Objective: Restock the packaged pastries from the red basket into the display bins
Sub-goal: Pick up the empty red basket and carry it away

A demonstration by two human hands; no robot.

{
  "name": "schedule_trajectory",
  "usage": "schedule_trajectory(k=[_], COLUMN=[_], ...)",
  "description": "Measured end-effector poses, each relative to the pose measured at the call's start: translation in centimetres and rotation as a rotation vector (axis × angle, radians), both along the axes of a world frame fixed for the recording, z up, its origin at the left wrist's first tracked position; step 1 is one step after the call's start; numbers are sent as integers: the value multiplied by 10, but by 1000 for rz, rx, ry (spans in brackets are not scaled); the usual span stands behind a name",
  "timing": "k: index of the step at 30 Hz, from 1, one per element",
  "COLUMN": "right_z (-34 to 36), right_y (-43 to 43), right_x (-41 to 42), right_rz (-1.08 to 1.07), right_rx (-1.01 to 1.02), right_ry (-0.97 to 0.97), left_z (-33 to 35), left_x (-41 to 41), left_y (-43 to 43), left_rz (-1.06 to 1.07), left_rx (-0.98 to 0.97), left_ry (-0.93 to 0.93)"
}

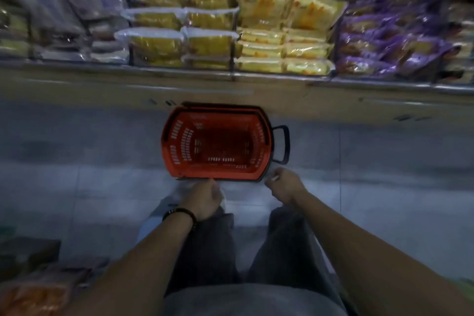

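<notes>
Below us on the pale tiled floor (384,187) sits one red basket (177,146), its far rim close against the base of the shelf unit (102,87). We see no packs inside it; its slotted bottom shows bare. One black handle (282,145) sticks out from its right end. Open floor stretches wide to the left and right of the basket, and a narrow strip of tile lies between its near rim and our legs.

We hold two bare hands just short of the near rim. Our left hand (202,200), with a dark bead bracelet (180,214) on the wrist, hangs near the rim's middle, fingers curled under; we cannot tell whether they hold anything. Our right hand (284,186) hangs near the basket's right corner, fingers loosely curled, a small pale thing at the fingertips too blurred to name.

Above the shelf edge, the display bins (233,69) are full of pastry packs in stacked rows. We count roughly four groups: blurred pale packs (77,7) at the left, two columns of clear-wrapped yellow packs (154,43), two columns of bright yellow packs (284,51), and purple packs (384,46) at the right. Motion blur prevents an exact count.
</notes>
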State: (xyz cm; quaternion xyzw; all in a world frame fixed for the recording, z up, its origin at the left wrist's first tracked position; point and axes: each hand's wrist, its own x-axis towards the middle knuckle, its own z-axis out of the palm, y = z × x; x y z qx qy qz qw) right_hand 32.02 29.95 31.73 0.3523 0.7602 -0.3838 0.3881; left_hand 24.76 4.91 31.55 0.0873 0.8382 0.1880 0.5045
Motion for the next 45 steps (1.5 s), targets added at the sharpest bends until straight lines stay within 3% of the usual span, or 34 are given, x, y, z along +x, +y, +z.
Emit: schedule_trajectory(k=[8, 12, 17, 22, 25, 28, 36, 45], right_z=[-99, -161, -226, -256, -253, -253, -253, -267], right_y=[-106, -139, -163, -189, -193, -193, -144, -63], right_x=[-21, -40, -56, -54, -49, -47, -5, 80], right_rz=[-80, 65, 246, 338, 386, 332, 183, -126], right_rx=[7, 8, -21, -37, -13, 56, 208, 320], right_ry=[-81, -31, 12, -83, -114, -137, -216, -278], left_z=[-94, -163, -235, -327, -292, -271, -269, -265], left_x=[-44, -79, -114, -148, -149, -138, -91, -32], left_y=[-60, -88, -111, -156, -132, -115, -42, 83], left_rz=[85, 167, 107, 504, 692, 719, 587, 363], left_rx=[-14, -83, -256, -103, 100, 163, 259, 293], left_ry=[-6, 133, 279, 220, 186, 139, 54, -80])
